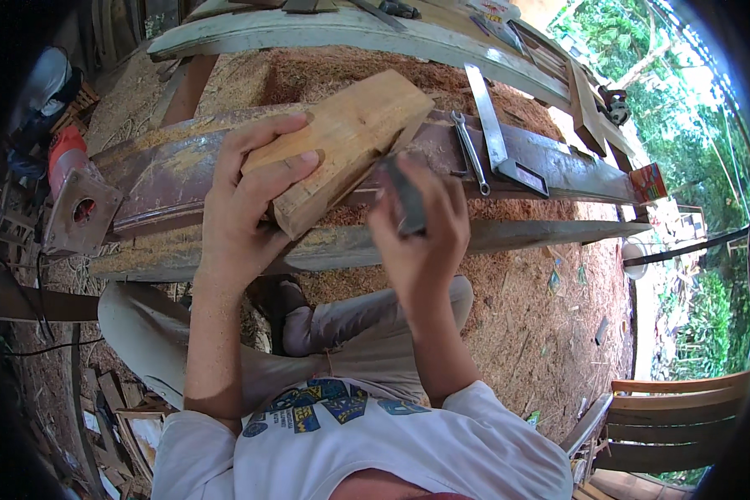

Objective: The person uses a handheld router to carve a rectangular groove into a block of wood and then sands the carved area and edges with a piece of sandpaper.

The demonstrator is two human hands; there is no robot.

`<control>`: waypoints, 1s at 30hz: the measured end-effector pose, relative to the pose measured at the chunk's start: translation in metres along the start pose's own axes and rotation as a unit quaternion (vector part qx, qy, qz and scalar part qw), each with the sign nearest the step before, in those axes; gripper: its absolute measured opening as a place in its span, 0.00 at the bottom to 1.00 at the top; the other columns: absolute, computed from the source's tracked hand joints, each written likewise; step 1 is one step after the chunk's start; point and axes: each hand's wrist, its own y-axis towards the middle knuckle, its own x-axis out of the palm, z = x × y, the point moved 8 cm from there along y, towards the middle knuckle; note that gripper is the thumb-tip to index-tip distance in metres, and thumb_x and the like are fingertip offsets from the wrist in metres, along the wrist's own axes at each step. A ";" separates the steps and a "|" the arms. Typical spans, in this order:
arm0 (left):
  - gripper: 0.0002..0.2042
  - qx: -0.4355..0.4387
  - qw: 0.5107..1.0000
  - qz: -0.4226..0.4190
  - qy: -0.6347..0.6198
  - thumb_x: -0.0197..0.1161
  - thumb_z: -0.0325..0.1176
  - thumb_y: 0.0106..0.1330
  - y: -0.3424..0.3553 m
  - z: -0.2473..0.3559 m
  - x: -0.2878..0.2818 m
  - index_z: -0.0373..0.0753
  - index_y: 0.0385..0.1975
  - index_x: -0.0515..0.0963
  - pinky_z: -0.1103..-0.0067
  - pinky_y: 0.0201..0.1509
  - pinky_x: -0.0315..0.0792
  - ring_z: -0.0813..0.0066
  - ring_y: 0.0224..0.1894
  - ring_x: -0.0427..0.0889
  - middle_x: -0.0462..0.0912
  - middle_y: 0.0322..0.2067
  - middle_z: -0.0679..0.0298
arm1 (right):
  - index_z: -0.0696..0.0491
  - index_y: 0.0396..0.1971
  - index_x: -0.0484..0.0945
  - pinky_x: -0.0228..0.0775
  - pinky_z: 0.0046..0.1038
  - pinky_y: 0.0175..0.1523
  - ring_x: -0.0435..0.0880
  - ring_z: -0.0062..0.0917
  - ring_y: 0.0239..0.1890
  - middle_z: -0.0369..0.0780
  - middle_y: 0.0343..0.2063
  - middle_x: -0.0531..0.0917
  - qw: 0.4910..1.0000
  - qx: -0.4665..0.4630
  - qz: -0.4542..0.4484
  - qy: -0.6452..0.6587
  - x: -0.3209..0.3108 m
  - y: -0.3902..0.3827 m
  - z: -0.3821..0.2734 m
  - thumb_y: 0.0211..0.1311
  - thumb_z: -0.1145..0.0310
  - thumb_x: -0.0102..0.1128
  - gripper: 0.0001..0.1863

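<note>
My left hand (pixel 246 187) grips a pale wooden block (pixel 362 117), its fingers over the top and side, holding it tilted above the dark plank bench (pixel 158 179). Against the block's lower right edge, my right hand (pixel 421 217) is closed round a small dark grey flat piece (pixel 407 190), slightly blurred; its exact kind I cannot tell. To the right on the bench lie a combination wrench (pixel 470 152) and a steel square (pixel 483 108).
At the left stands a red power tool with a clear square base (pixel 79 208). A small red box (pixel 646 182) sits at the bench's right end. Behind runs a pale beam (pixel 325 33) bearing tools. A slatted wooden chair (pixel 675 417) is at lower right; sawdust covers the ground.
</note>
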 end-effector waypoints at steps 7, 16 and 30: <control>0.36 -0.001 1.000 -0.007 0.008 0.86 0.23 0.48 0.003 0.004 0.000 0.53 0.61 0.82 0.61 0.67 0.81 0.49 0.67 0.82 0.81 0.66 0.55 | 0.48 0.59 0.87 0.85 0.39 0.51 0.91 0.43 0.45 0.47 0.47 0.89 1.000 -0.006 0.004 -0.029 -0.004 0.004 0.012 0.55 0.73 0.78 0.28; 0.37 0.013 1.000 0.004 0.014 0.86 0.24 0.47 0.002 0.000 -0.001 0.49 0.62 0.81 0.61 0.69 0.79 0.49 0.67 0.81 0.80 0.67 0.54 | 0.55 0.59 0.86 0.83 0.34 0.55 0.91 0.36 0.51 0.46 0.49 0.90 0.997 0.015 -0.024 0.077 -0.002 -0.010 0.003 0.61 0.79 0.74 0.24; 0.42 -0.015 0.996 0.065 -0.066 0.93 0.36 0.45 -0.011 -0.012 -0.009 0.40 0.64 0.78 0.62 0.68 0.79 0.51 0.65 0.83 0.81 0.64 0.47 | 0.59 0.64 0.79 0.83 0.36 0.57 0.88 0.36 0.55 0.48 0.53 0.85 0.995 -0.055 0.033 0.075 -0.014 -0.015 -0.019 0.66 0.76 0.70 0.25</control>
